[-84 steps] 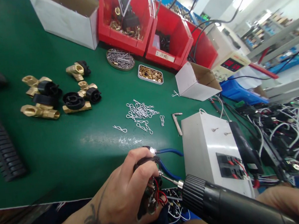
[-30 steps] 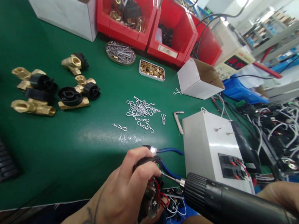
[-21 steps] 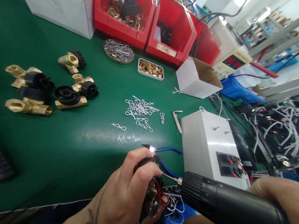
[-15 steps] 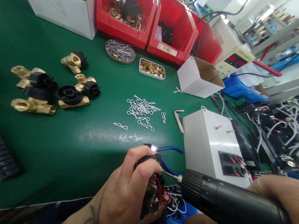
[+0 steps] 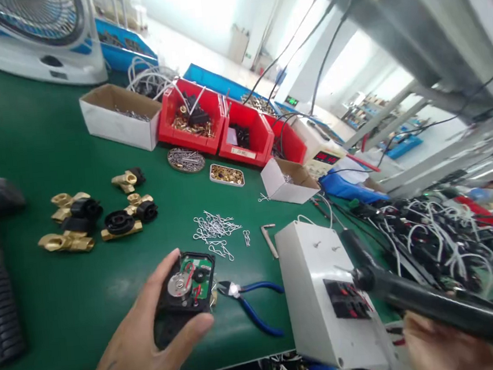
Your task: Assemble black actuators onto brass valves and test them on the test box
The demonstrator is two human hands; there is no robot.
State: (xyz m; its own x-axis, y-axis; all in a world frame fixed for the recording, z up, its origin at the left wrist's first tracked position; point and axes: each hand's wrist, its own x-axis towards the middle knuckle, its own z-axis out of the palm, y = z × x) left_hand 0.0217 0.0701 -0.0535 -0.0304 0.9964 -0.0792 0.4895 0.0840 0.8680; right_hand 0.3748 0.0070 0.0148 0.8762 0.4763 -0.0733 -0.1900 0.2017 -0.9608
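Note:
My left hand (image 5: 139, 341) grips a small open black housing (image 5: 170, 320) between thumb and fingers. Inside it a green circuit board (image 5: 199, 265), a round silvery part and red wires face up. Just right of the housing lie blue-handled cutting pliers (image 5: 259, 314), jaws toward it. My right hand (image 5: 431, 339), partly blurred, is wrapped around a black electric screwdriver (image 5: 419, 302), whose tip points left above the grey-white box, apart from the housing. Beyond the housing, a pile of silvery spring clips (image 5: 215, 226) lies on the green bench.
Brass valve fittings with black caps (image 5: 122, 223) sit left. Red bins (image 5: 194, 137), a round dish of screws (image 5: 186, 160) and a small tray of brass parts (image 5: 227, 175) stand behind. A grey-white switch box (image 5: 305, 301) stands right of the pliers, near tangled cables (image 5: 436, 248).
The screwdriver has come away from the black housing and moved right. My left hand has turned the housing so its open side shows. The camera view has shifted upward, revealing the pliers and fan.

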